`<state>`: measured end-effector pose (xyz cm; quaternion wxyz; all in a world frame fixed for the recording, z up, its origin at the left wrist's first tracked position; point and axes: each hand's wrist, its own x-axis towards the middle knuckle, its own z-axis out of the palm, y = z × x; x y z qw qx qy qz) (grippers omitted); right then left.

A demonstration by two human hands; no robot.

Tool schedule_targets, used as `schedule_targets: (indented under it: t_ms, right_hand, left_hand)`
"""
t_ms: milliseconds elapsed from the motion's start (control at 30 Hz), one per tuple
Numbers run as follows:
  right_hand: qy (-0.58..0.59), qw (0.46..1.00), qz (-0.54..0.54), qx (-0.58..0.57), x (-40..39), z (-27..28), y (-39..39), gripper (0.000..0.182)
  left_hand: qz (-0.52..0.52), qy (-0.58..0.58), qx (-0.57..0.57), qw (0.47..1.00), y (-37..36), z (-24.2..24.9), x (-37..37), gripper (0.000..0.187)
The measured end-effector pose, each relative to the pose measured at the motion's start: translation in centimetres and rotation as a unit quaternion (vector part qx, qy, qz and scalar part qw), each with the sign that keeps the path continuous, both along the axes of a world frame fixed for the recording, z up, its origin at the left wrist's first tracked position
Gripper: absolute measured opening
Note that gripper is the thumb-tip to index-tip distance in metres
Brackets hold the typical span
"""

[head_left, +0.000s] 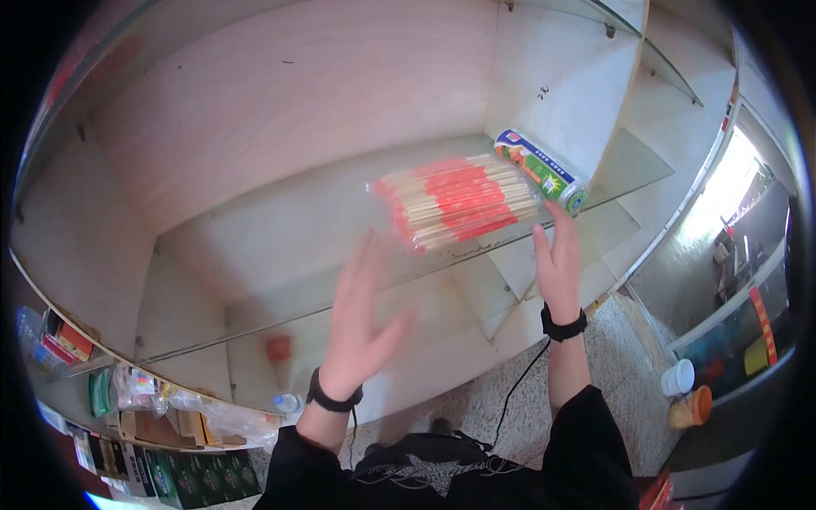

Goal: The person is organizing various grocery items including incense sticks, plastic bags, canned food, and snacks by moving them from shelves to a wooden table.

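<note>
On the glass shelf (280, 229) lies a clear plastic pack of wooden chopsticks (459, 200) with red paper bands. Against its right end rests a printed roll (541, 170) in blue, white and green wrapping, which looks like plastic bags or cling film. My right hand (558, 259) is at the shelf's front edge, near the roll and the pack's right end, fingers apart and holding nothing. My left hand (361, 327), somewhat blurred, hovers in front of the shelf to the left of the pack, with thumb and fingers spread and nothing in it.
Glass shelf edges run across the front and overhead. Packaged goods (140, 391) sit on the lower left shelves, with green boxes (204, 476) beneath. A white tub (677, 376) and an orange-lidded jar (693, 408) stand at right. Thin black cables hang from both wristbands.
</note>
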<state>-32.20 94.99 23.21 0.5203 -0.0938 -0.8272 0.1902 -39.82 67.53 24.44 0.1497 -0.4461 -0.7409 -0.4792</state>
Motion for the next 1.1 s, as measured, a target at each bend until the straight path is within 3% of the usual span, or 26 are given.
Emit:
schedule_targets:
  t_ms: [67,167,267,400,500,633,700,767,867,967,1000,1033,1100]
  right_hand:
    - [-0.063,0.996,-0.026,0.051,-1.3,1.0,0.7,0.043]
    - [-0.102,0.994,-0.016,0.036,-2.1,1.3,0.5,0.049]
    - [-0.108,0.994,0.02,0.028,-2.6,1.6,1.1,0.055]
    - [-0.072,0.995,0.075,-0.004,-2.0,0.5,1.5,0.056]
    - [-0.068,0.989,0.124,-0.051,1.3,-0.2,-0.2,0.057]
    - [-0.027,0.956,0.212,-0.2,3.2,-2.2,-2.1,0.062]
    - [0.007,0.932,0.243,-0.267,2.9,-3.7,-2.4,0.063]
    - [0.032,0.9,0.279,-0.334,2.5,-4.8,-2.4,0.061]
    - [0.028,0.913,0.236,-0.33,3.4,-5.0,-2.1,0.053]
    - [0.021,0.952,0.168,-0.257,5.1,-5.5,-2.8,0.047]
    - [0.024,0.952,0.164,-0.259,5.8,-6.0,-3.1,0.047]
    - [0.015,0.932,0.183,-0.311,6.5,-6.5,-3.4,0.046]
    - [0.009,0.91,0.199,-0.364,7.7,-7.4,-4.4,0.045]
  left_hand:
    - [0.078,-0.018,-0.004,0.997,2.4,0.8,-0.3,0.064]
    - [0.077,-0.003,-0.021,0.997,4.4,0.6,-0.6,0.065]
    - [0.07,-0.066,0.037,0.995,6.3,0.9,-0.1,0.065]
    - [0.103,-0.048,0.07,0.991,6.3,0.2,0.0,0.066]
    - [0.101,-0.095,0.096,0.986,4.1,0.2,2.2,0.06]
    - [0.201,-0.09,0.085,0.972,1.0,-2.0,4.3,0.058]
    - [0.194,-0.255,0.194,0.927,0.5,-3.4,5.1,0.062]
    - [0.188,-0.253,0.18,0.932,0.2,-3.5,5.5,0.063]
    - [0.109,-0.295,0.255,0.914,0.5,-3.1,5.3,0.068]
    - [0.072,-0.349,0.234,0.905,-0.6,-3.0,6.0,0.067]
    - [0.086,-0.32,0.223,0.917,-0.9,-4.2,6.1,0.061]
    - [0.082,-0.32,0.22,0.918,-1.3,-5.3,6.4,0.061]
    - [0.114,-0.211,0.093,0.966,-1.9,-6.8,7.2,0.057]
